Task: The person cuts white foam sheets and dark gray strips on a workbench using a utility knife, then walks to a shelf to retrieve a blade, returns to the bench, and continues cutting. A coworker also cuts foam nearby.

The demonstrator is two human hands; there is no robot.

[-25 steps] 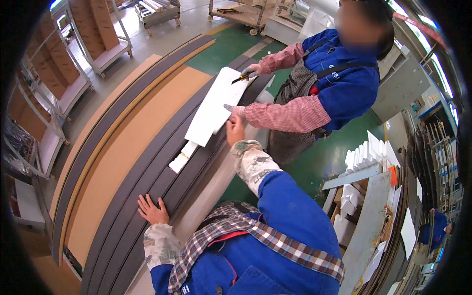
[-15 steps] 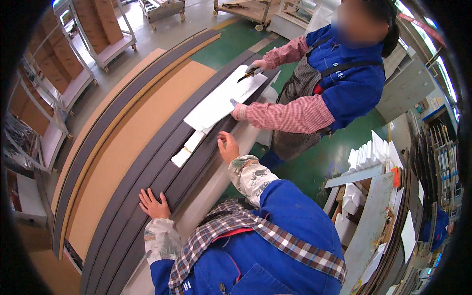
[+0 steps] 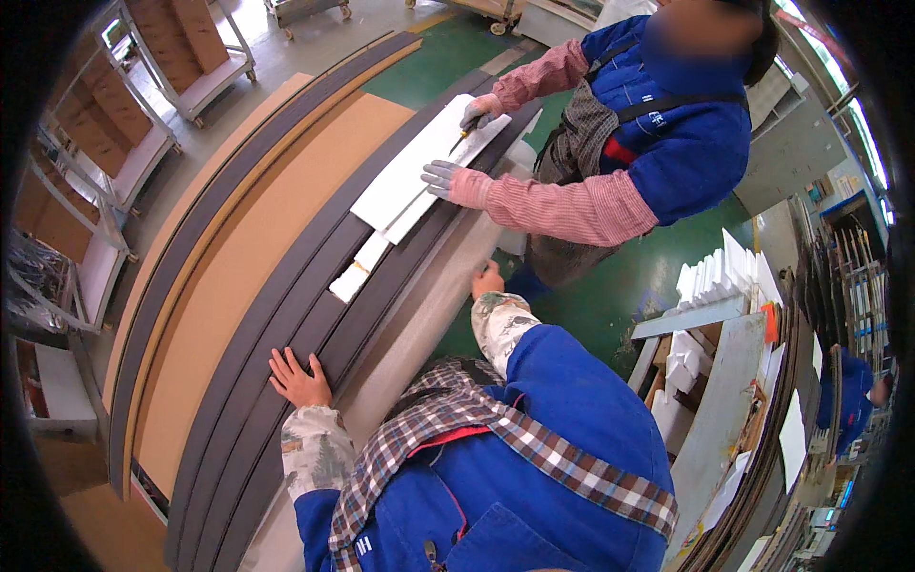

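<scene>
Fingers spread, my left hand (image 3: 299, 377) lies flat on long dark grey panels (image 3: 329, 319). My right hand (image 3: 488, 280) is past the panels, by the near edge of a pale wrapped roll (image 3: 405, 324); its fingers look curled, and whether they hold anything is hidden. On the panels sit a white foam sheet (image 3: 410, 167), a narrower foam strip (image 3: 453, 172) and a small white foam block (image 3: 351, 282). Across from me a co-worker's gloved hand (image 3: 457, 184) presses on the foam, while their other hand (image 3: 483, 110) holds a utility knife (image 3: 460, 141) against it.
Brown boards (image 3: 276, 229) lie beyond the panels, with a dark edged strip (image 3: 191, 229) on them. Wheeled racks (image 3: 205, 91) stand at the far left. To my right are a grey-topped bench (image 3: 729, 410) and stacked white foam pieces (image 3: 724, 276).
My right hand has moved right, off the dark panels to the roll's edge. The co-worker's left hand has shifted onto the foam, and the knife hand has moved left. My left hand stays put.
</scene>
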